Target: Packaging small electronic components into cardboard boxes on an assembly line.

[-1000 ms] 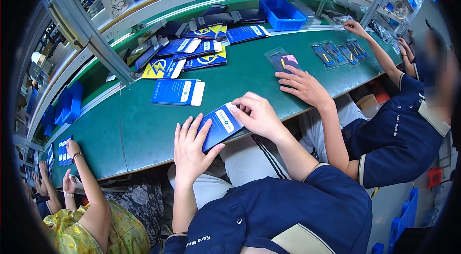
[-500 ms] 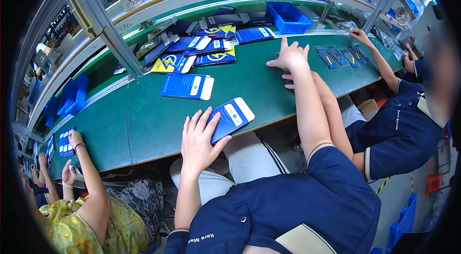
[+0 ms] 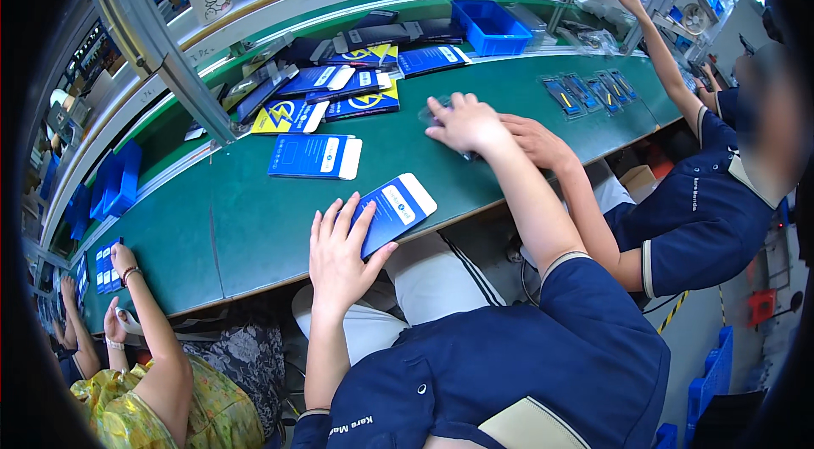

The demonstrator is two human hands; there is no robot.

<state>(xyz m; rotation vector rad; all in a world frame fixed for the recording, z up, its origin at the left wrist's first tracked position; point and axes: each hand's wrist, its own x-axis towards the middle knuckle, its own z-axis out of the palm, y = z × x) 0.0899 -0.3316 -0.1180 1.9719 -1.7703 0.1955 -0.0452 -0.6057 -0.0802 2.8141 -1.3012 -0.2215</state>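
Note:
My left hand (image 3: 342, 258) lies over the near-left side of a flat blue box (image 3: 394, 210), fingers on its top and thumb along its near edge. The box's white end flap sticks out at the far right, close to the table's front edge. My right hand (image 3: 466, 123) reaches across the table, its fingers closed over a clear plastic packet (image 3: 434, 112) with something dark in it; most of the packet is hidden. Beside my right wrist rests a co-worker's hand (image 3: 536, 142). Another blue box (image 3: 314, 156) with a white flap lies flat farther left.
Blue and yellow boxes (image 3: 360, 101) are heaped at the back. Behind them stands a blue bin (image 3: 492, 29). Several clear packets (image 3: 585, 94) lie to the right on the green table (image 3: 263, 228). A metal post (image 3: 174, 59) rises at left; another person (image 3: 170, 373) works there.
My right hand has come down and left onto the clear packet, its spread fingers closing. The co-worker's near hand shows beside it, and their far arm has risen toward the shelf.

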